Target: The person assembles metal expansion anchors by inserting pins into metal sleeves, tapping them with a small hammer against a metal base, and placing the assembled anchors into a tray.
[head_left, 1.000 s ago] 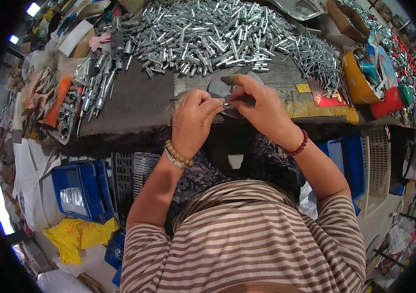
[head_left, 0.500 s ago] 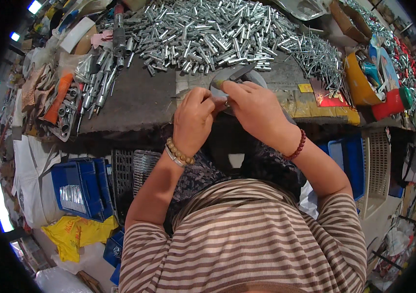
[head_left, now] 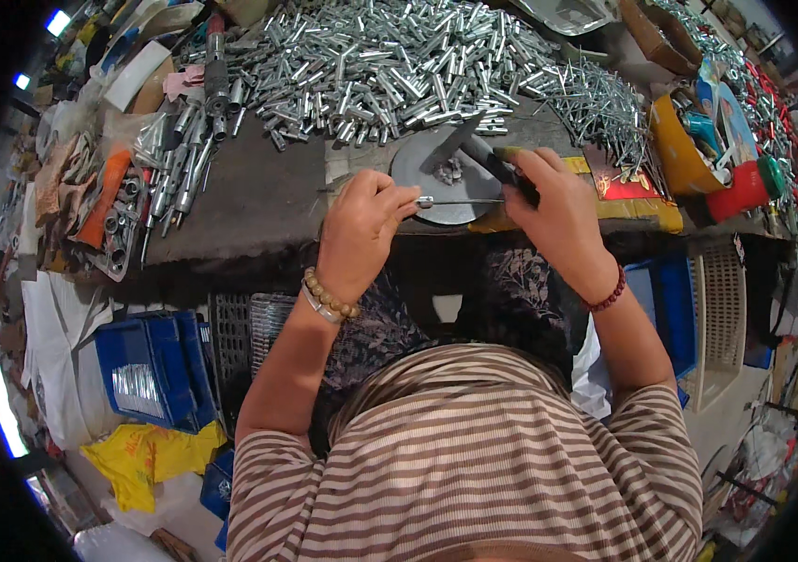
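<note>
Above the grey disc [head_left: 408, 173], your left hand [head_left: 363, 223] pinches a metal fitting [head_left: 424, 201] at the end of a thin rod [head_left: 466, 201]; your right hand [head_left: 556, 201] grips a black tool [head_left: 483, 153]. Piece appears unfinished; metal sleeves [head_left: 399, 75] lie heaped beyond.

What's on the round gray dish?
A small gray clump lies near the middle of the dish. The dark tool in the right hand and thin metal rod partly block the view; anything behind them is hidden.

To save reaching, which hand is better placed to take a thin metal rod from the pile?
Probably the right hand: it is nearer the thin metal rods, though it holds a dark tool. The left hand is farther, pinching a small metal piece.
</note>
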The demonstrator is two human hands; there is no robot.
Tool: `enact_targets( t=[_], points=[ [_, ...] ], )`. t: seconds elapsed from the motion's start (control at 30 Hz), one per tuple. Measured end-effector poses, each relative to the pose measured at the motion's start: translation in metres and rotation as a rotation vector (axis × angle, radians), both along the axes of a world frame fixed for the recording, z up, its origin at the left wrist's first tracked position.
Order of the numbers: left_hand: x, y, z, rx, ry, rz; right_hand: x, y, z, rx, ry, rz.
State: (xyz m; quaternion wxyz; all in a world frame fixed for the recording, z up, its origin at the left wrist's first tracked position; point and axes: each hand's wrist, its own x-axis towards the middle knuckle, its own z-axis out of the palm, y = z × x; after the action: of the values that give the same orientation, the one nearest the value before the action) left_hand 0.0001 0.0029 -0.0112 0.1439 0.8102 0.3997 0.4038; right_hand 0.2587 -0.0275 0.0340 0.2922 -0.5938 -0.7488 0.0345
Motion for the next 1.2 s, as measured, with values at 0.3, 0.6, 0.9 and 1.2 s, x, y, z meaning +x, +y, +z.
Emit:
enact_targets(
  t=[0.3, 0.6, 0.9, 1.2],
  points=[
    [-0.002, 0.002, -0.002, -0.051, -0.012, -0.043, -0.011, -0.042, 0.009, 0.092, 0.038, 0.230],
    [-0.001, -0.002, 0.007, -0.093, -0.025, -0.030, 0.000, -0.009, 0.006, -0.009, 0.286, 0.232],
    [-0.002, -0.003, 0.003, -0.099, -0.043, 0.006, -0.024, -0.025, -0.004, 0.083, -0.155, 0.152],
    [0.014, -0.047, 0.000, -0.397, -0.392, 0.229, -0.038, -0.047, -0.008, -0.675, 0.602, 0.180]
  ],
)
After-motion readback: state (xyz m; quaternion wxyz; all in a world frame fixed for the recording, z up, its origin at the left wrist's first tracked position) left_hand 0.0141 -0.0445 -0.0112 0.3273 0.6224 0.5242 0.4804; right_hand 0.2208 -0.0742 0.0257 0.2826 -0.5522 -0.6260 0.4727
